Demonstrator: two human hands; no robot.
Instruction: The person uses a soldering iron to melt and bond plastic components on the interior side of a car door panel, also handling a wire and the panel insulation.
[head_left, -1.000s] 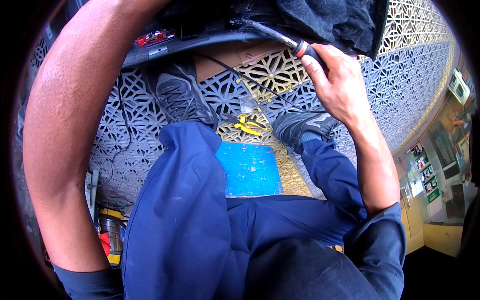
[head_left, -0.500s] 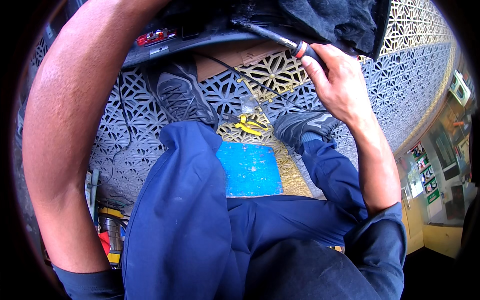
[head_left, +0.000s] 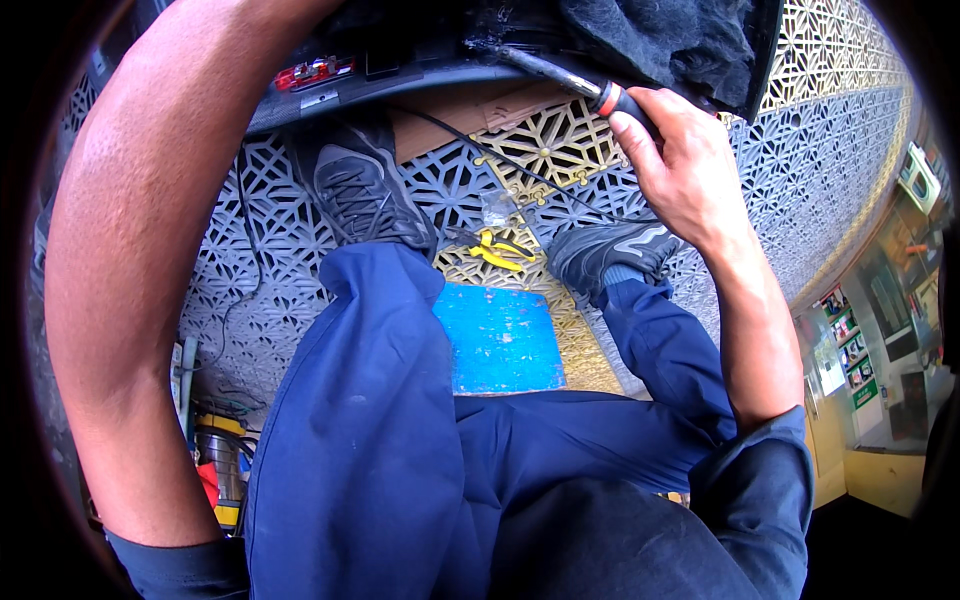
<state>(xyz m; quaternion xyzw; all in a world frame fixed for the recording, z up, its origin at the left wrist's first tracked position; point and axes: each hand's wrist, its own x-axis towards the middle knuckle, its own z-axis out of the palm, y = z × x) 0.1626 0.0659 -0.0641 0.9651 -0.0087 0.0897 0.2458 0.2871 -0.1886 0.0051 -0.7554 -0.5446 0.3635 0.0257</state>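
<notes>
My right hand (head_left: 685,165) is closed around the black handle of a soldering iron (head_left: 555,72), which has an orange ring and a long metal shaft. The iron's tip points left and rests on or close to the inside of a large dark plastic panel (head_left: 400,88); whitish specks or wisps show there. Shadow hides whether the tip touches. My left forearm reaches up over the panel's left end, and its hand lies beyond the upper edge. Near that arm, a small red part (head_left: 312,74) sits on the panel. Dark fuzzy cloth (head_left: 660,45) lies at the panel's right.
Between my feet, yellow-handled pliers (head_left: 500,248) lie on grid floor tiles (head_left: 270,310), in front of a worn blue board (head_left: 505,340). A black cable (head_left: 535,180) crosses the tiles near cardboard (head_left: 430,135). A yellow-and-metal tool (head_left: 222,455) stands at the lower left.
My right hand and the soldering iron have shifted very slightly to the right. The left arm and the panel look unmoved.
</notes>
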